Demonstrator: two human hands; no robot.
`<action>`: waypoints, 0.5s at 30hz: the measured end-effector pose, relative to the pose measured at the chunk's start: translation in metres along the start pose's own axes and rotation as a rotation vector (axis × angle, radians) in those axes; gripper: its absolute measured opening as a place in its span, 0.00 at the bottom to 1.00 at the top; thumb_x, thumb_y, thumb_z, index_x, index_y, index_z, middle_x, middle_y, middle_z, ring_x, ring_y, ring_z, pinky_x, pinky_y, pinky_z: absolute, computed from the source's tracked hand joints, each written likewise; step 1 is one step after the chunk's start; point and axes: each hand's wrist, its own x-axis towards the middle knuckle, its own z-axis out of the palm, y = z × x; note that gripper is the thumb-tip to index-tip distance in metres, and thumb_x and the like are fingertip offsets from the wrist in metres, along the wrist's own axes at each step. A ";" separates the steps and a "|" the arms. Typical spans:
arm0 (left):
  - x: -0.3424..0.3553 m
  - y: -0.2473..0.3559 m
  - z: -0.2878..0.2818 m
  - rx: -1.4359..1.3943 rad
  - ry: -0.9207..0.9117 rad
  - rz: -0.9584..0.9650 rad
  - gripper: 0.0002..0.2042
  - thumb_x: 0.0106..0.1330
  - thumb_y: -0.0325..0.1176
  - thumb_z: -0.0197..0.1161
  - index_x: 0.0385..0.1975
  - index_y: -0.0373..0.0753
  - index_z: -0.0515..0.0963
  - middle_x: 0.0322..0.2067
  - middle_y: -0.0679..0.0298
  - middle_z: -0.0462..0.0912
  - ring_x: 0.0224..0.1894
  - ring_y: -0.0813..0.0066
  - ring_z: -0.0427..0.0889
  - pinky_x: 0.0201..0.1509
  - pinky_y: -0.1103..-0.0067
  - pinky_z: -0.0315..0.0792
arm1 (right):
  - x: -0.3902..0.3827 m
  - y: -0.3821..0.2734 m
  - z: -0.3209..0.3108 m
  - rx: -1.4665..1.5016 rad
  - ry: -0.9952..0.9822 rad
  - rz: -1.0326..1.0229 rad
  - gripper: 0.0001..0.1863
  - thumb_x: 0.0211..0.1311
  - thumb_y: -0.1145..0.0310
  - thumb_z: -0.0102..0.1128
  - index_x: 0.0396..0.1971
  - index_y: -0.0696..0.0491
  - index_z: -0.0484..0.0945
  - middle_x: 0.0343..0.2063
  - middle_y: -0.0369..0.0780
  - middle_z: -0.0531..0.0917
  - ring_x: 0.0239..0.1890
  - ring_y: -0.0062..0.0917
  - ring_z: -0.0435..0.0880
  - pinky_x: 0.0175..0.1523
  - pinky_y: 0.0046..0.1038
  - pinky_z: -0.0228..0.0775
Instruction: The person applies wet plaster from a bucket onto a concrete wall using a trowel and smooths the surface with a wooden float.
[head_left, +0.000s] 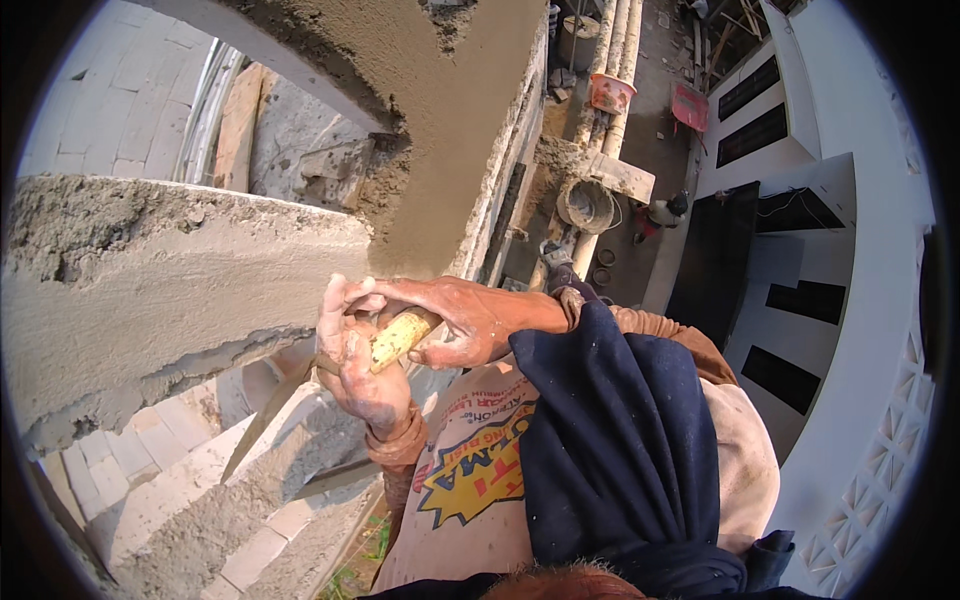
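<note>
Dark cloth hangs nearest the camera, draped over a pale, stained shirt with a bright yellow, red and blue print. At far left, a rough beam runs toward the middle, its upper face crumbly and its lower edge ragged. Pale blocks show below it. Just right of these, the blade of a trowel slants down and left from behind the left hand. That hand's fingers are curled round the trowel; its yellowish, mottled handle lies between the two hands, in front of the shirt. The right hand arches over the handle's far end, its thumb apart from its fingers; whether it grips the handle I cannot tell. Above the hands rises a plastered column, smooth and damp-looking in the middle, coarser at its left edge. Past it, well below, a grey bucket stands beside a pale board, and a pinkish tub rests on long poles. Farther right are a red wheelbarrow, another person and a white building with dark windows.
</note>
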 end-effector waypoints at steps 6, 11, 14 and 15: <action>0.012 -0.045 0.032 0.419 -0.344 -0.092 0.29 0.67 0.41 0.52 0.65 0.28 0.71 0.62 0.53 0.73 0.54 0.68 0.71 0.65 0.69 0.63 | -0.050 0.013 -0.013 -0.454 0.286 0.138 0.44 0.50 0.65 0.64 0.70 0.60 0.63 0.47 0.54 0.83 0.46 0.45 0.86 0.50 0.39 0.78; 0.017 -0.082 0.026 0.439 -0.543 -0.306 0.29 0.70 0.39 0.56 0.69 0.32 0.68 0.67 0.57 0.68 0.54 0.73 0.74 0.60 0.74 0.69 | -0.092 0.029 -0.049 -0.294 0.524 0.506 0.23 0.52 0.67 0.68 0.50 0.56 0.78 0.32 0.46 0.85 0.33 0.37 0.86 0.40 0.34 0.78; 0.010 -0.114 0.006 0.458 -0.474 -0.486 0.26 0.72 0.33 0.59 0.68 0.31 0.70 0.63 0.57 0.73 0.52 0.76 0.77 0.55 0.79 0.74 | -0.108 0.043 -0.084 -0.370 0.676 0.744 0.19 0.55 0.64 0.68 0.46 0.55 0.78 0.32 0.45 0.84 0.32 0.35 0.85 0.41 0.34 0.77; 0.006 -0.132 -0.005 0.479 -0.441 -0.539 0.25 0.72 0.33 0.58 0.67 0.30 0.70 0.61 0.57 0.75 0.51 0.76 0.78 0.55 0.79 0.74 | -0.116 0.051 -0.098 -0.354 0.747 0.760 0.20 0.56 0.64 0.68 0.47 0.55 0.77 0.33 0.45 0.83 0.33 0.34 0.83 0.43 0.34 0.76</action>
